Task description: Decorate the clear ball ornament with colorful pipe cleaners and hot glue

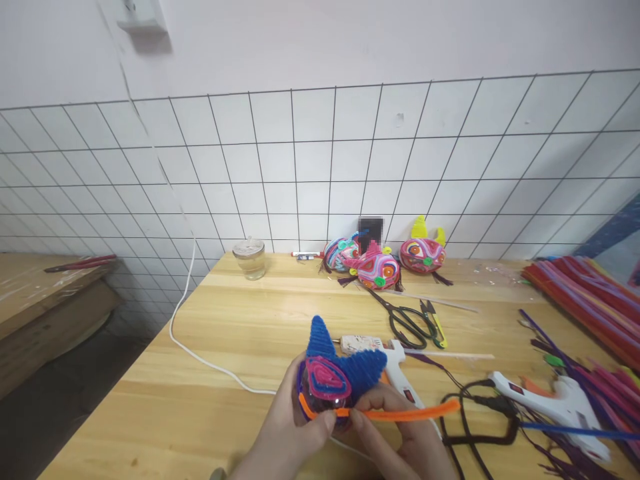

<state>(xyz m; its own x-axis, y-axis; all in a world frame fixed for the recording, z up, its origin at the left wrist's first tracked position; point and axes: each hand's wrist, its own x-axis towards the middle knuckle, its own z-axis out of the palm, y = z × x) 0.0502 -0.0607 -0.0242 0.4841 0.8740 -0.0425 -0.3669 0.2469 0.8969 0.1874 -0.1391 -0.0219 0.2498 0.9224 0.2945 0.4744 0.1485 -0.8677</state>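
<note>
My left hand (287, 430) grips a small clear ball craft (336, 377) near the table's front edge. The craft carries two blue fuzzy ears and a pink and purple spiral. An orange pipe cleaner (400, 413) curves around the bottom of the craft and sticks out to the right. My right hand (400, 433) pinches this orange pipe cleaner against the craft. Both hands have their fingers closed.
Behind the hands a white glue gun (385, 357) lies on the wooden table (240, 320), a second glue gun (555, 400) to the right. Black scissors (407, 320), three finished colourful crafts (383, 263), a glass jar (250, 257), a white cable (200, 353) and pipe cleaner bundles (585, 300) surround them.
</note>
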